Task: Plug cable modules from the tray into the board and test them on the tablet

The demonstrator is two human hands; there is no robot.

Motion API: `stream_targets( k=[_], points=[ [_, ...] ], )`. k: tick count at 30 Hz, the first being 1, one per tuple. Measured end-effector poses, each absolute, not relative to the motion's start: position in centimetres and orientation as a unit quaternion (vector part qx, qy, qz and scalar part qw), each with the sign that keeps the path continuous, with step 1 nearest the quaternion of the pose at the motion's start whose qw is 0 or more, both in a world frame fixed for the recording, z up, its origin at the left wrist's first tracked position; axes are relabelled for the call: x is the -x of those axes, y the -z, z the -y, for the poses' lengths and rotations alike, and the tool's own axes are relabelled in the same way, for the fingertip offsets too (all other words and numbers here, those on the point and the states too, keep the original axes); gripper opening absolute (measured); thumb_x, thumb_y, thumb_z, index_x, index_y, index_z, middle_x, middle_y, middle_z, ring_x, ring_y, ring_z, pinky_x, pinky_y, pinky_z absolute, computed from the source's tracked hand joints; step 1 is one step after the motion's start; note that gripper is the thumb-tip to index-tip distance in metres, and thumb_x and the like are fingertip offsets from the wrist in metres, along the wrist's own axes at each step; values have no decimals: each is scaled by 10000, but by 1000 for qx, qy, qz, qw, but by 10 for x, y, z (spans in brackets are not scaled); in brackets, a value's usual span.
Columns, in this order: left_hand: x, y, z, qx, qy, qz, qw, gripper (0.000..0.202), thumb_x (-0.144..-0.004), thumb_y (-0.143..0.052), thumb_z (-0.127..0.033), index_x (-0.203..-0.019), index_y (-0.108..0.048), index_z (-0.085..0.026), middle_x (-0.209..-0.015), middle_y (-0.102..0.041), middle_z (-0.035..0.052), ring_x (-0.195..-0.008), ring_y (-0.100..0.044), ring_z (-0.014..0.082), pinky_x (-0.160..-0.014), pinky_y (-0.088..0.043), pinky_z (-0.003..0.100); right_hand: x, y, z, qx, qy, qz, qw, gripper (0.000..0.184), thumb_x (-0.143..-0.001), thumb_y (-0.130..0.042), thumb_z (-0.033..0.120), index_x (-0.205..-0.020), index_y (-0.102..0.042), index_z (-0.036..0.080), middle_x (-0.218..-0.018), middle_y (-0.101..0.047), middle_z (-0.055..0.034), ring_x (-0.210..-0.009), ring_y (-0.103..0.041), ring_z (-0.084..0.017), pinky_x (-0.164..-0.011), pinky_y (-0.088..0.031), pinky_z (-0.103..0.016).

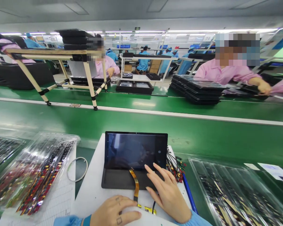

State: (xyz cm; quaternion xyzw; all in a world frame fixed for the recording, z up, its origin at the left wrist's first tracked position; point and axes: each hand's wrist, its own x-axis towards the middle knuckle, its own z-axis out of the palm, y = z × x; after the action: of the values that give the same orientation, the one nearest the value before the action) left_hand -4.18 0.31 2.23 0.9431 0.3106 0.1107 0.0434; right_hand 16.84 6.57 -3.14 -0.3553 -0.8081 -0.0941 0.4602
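A slim, flat amber ribbon cable [135,184] is lying lengthwise between a glossy black rectangular tablet [132,150] and the wearer, its lower end sitting at the nearer left hand [118,210]; whether those fingers are gripping is unclear. The right hand [166,193] is holding its fingers apart.

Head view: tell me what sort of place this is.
Probably an electronics assembly line: clear trays of small parts, a ribbon cable by a tablet-like screen, and co-workers in pink or blue workwear beyond the green worktop.
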Motion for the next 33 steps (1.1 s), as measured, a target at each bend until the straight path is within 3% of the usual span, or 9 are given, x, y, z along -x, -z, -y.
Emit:
stream_targets(
  k=[6, 13, 21, 26, 29, 33],
  points=[
    [47, -15, 0, -945, -83, -312, 50, 261, -948, -357, -299, -1078, -563, -206, -988, -672, 49, -914, -622, 117, -831, -478, 199, -181, 51, -61, 369, 138, 827, 401, 292, -924, -317, 212, -1026, -571, 108, -1036, -650, -33, -971, -551, -219, -821, -377, -323],
    [50, -8, 4, -946, -77, -311, 46, 228, -936, -399, -275, -1093, -548, -202, -991, -661, 55, -888, -619, 126, -798, -492, 215, -183, 78, -49, 371, 106, 837, 388, 308, -910, -364, 264, -1091, -559, 109, -1115, -617, -40, -1071, -510, -235, -857, -381, -330],
    [45, -20, -1, -946, -88, -303, 71, 228, -946, -349, -256, -1111, -494, -193, -998, -663, 72, -877, -626, 146, -788, -492, 249, -180, 81, -52, 390, 86, 841, 364, 417, -909, -350, 304, -1265, -433, 103, -1196, -570, -43, -1253, -329, -252, -889, -345, -365],
    [44, -20, -1, -946, -72, -303, 93, 228, -936, -379, -249, -1138, -472, -202, -1007, -657, 81, -888, -618, 155, -797, -485, 266, -179, 79, -51, 437, 82, 817, 367, 482, -931, -287, 320, -1354, -285, 88, -1252, -516, -111, -1329, -160, -282, -895, -316, -413],
    [44, -18, -1, -945, -75, -301, 103, 312, -959, -274, -347, -1134, -476, -185, -1005, -649, 98, -901, -612, 163, -794, -482, 278, -181, 81, -49, 430, 64, 818, 377, 480, -926, -312, 286, -1348, -269, 61, -1220, -536, -125, -1332, -137, -283, -901, -307, -420],
    [45, -16, 0, -946, -77, -299, 102, 487, -938, -159, -482, -1134, -477, -170, -1014, -642, 112, -912, -609, 176, -788, -482, 293, -181, 85, -46, 428, 43, 818, 382, 410, -916, -342, 272, -1236, -400, 23, -1188, -553, -137, -1320, -161, -284, -919, -301, -410]
  ],
)
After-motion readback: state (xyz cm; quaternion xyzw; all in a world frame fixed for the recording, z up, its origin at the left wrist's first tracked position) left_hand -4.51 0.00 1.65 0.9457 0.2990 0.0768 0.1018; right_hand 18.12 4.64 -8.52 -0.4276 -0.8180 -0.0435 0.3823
